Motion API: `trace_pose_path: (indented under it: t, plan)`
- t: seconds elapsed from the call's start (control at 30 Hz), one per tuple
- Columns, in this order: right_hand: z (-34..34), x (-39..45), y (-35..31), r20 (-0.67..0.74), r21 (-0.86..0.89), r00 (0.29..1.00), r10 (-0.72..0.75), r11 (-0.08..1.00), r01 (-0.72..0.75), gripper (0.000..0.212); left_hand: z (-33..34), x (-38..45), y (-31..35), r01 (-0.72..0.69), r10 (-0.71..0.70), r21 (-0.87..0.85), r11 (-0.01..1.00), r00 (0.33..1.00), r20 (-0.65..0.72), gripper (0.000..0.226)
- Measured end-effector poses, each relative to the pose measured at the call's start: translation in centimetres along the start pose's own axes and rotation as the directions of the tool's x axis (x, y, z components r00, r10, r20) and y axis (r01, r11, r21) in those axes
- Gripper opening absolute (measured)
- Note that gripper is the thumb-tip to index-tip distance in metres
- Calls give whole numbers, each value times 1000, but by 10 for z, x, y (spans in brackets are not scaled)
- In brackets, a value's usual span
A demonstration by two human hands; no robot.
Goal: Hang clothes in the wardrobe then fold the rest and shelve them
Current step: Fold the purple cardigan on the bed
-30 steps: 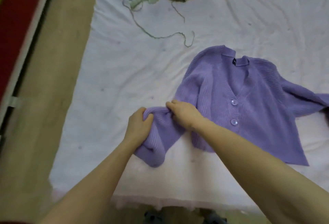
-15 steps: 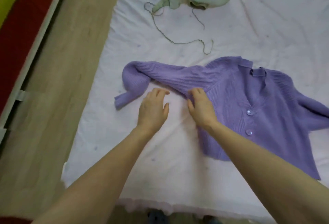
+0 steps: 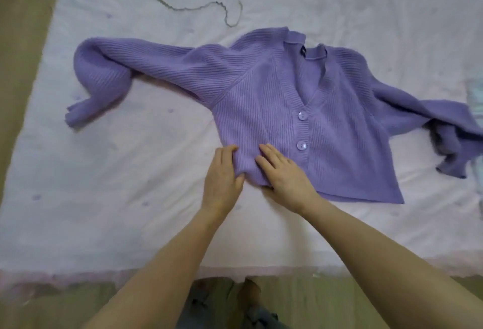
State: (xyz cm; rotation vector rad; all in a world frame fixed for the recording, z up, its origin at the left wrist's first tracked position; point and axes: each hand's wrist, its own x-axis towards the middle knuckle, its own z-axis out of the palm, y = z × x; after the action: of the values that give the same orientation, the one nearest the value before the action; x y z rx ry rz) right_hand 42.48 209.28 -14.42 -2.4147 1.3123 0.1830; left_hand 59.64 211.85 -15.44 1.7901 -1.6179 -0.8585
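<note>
A purple ribbed cardigan (image 3: 264,109) with two buttons lies face up on the white bed sheet (image 3: 130,198). Its left sleeve (image 3: 109,72) stretches out to the left, with the cuff bent down. The other sleeve (image 3: 444,130) lies crumpled at the right. My left hand (image 3: 222,179) lies with straight fingers against the cardigan's lower left edge. My right hand (image 3: 283,174) rests flat on the hem just beside it. A small ridge of knit stands between the two hands.
A thin green cord (image 3: 188,7) trails over the sheet at the top. Wooden floor (image 3: 23,28) runs along the left side and below the bed's near edge (image 3: 104,273). A pale cloth (image 3: 477,98) shows at the right edge. My feet (image 3: 235,302) stand at the bottom.
The bunched left sleeve has been pulled out flat to the left. Both hands let go of it and moved down to the cardigan's lower left hem. The pale green garment has left the view.
</note>
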Motion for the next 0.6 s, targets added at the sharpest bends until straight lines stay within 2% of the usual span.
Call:
trace_pose_path:
  t: [0.07,0.13,0.23,0.3,0.43,0.5,0.6]
  plan:
    - [1,6,1,-75,100,994,80,992,-72,48,-2,8,13,-3,-9,-151,989,997,-80,53]
    - [3,4,3,-99,236,975,201,956,-173,37,4,10,22,54,-84,-224,973,988,-129,52]
    - [-1,0,6,-94,411,959,268,888,-208,27,9,11,21,292,-316,-267,918,948,-48,48]
    - [-8,-2,7,-55,490,954,295,840,-232,18,11,12,19,398,-409,-251,882,912,9,37]
    - [-22,-2,11,-51,565,934,355,781,-266,1,9,17,32,372,-427,-399,838,903,-56,21]
    - [-25,-2,12,-24,591,924,381,751,-295,10,7,16,36,386,-482,-540,748,875,-41,21]
    - [-24,3,11,55,637,903,427,681,-361,11,-5,14,41,462,-589,-717,521,803,89,14]
